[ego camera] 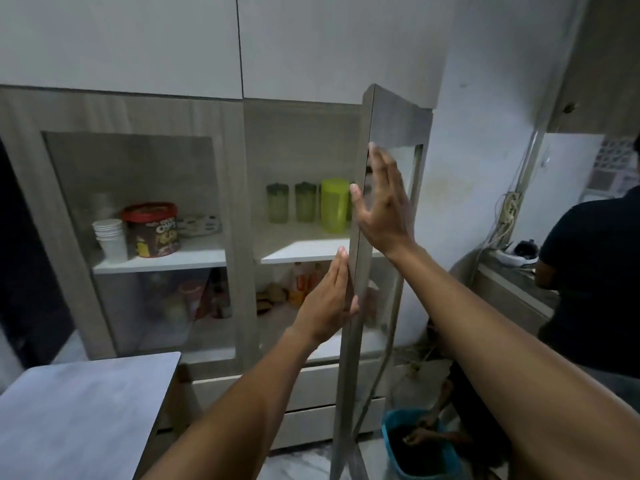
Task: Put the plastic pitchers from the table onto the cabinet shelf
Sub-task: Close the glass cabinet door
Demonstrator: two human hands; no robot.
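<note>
Three plastic pitchers stand in a row on the white cabinet shelf [304,251]: two pale green ones with dark lids [277,203] [305,202] and a bright yellow-green one [334,205] at the right. The right cabinet door [360,258] stands ajar, edge-on to me. My left hand [329,296] lies flat against the door's edge at shelf height, thumb on its near side. My right hand [381,202] presses flat, fingers spread, on the door's outer face higher up. Neither hand holds anything. The grey table [79,410] at the lower left has nothing on it in view.
Behind the shut left glass door are stacked white cups [111,239] and a red-lidded snack tub [152,230]. Bottles and packets fill the lower shelf. A blue bin [420,441] sits on the floor at the right. A person in dark clothes [595,271] stands at a counter.
</note>
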